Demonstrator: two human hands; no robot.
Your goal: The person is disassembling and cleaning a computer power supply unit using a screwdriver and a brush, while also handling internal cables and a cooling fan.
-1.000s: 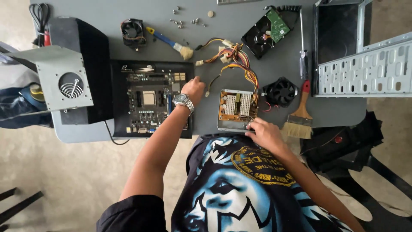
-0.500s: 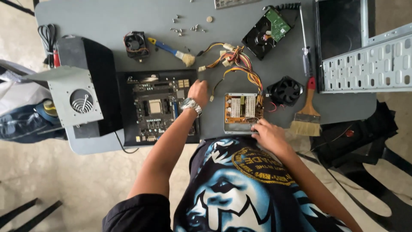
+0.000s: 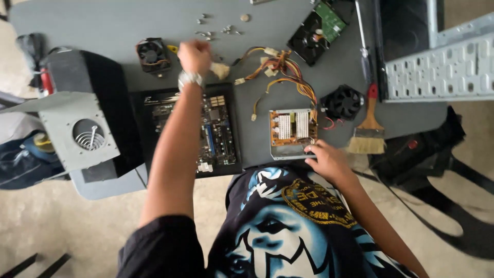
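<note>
Now, left hand closed on small brush, right hand loosely on circuit-board tray.

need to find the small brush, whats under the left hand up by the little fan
Under the left hand a pale brush head sticks out to its right, on the grey table beside the small fan. The hand covers its handle.

On the table lay two black cooling fans, two paintbrushes, one motherboard, one hard drive and one power-supply board.
</note>
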